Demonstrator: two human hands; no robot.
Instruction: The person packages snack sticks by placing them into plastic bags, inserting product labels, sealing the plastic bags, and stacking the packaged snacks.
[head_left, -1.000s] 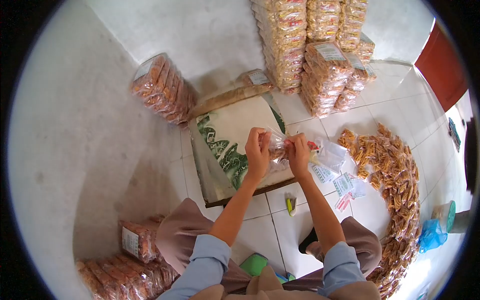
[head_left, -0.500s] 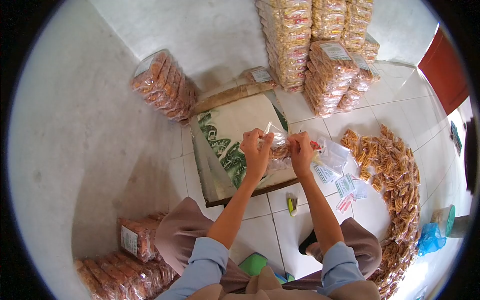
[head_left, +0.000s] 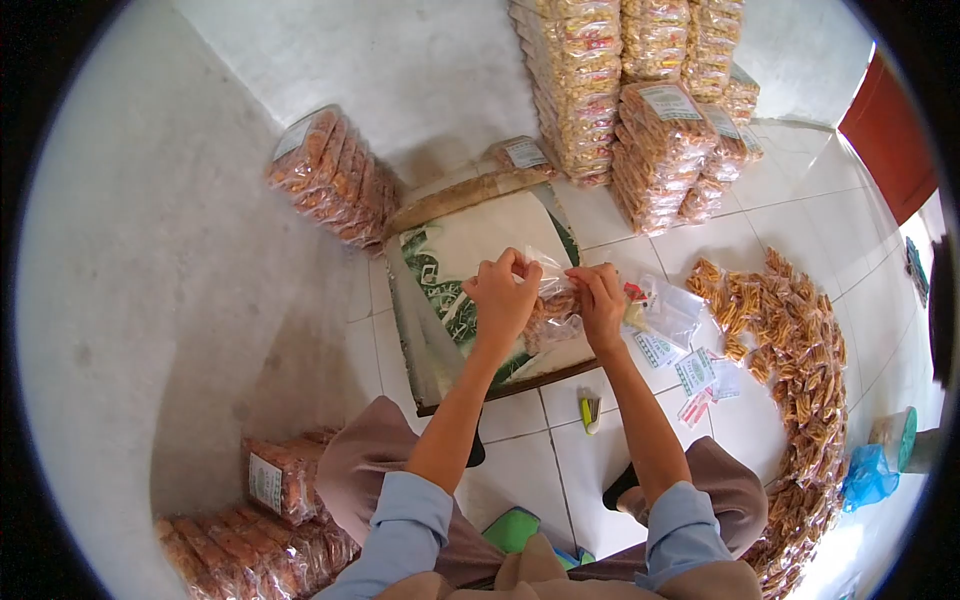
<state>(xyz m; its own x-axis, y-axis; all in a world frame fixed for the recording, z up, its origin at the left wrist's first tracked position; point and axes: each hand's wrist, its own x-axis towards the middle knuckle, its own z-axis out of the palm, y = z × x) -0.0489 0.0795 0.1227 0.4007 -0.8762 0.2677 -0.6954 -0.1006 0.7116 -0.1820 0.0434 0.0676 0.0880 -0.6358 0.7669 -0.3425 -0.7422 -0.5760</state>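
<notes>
Above a low board (head_left: 480, 235) with a white and green printed cover, I hold a clear plastic bag (head_left: 552, 318) of brown snack pieces. My left hand (head_left: 503, 292) is closed, pinching the upper left of the bag's loose film. Fingers of my right hand (head_left: 601, 303) close on the film at the upper right. The snack pieces sit in the lower part of the bag, partly hidden by my hands. A yellow-green stapler (head_left: 590, 411) lies on the tiles near the board's front edge.
Printed labels (head_left: 694, 371) and clear bags (head_left: 668, 312) lie right of the board. Beyond them curves a long heap of small snack packs (head_left: 805, 385). Stacked bags (head_left: 655, 150) stand at the back, another stack (head_left: 335, 180) at the back left, more packs (head_left: 240, 545) at front left.
My left hand has shifted slightly left and turned, its fingers still on the bag's film. My right fingers have moved a little left along the film, and more of the snack pieces shows.
</notes>
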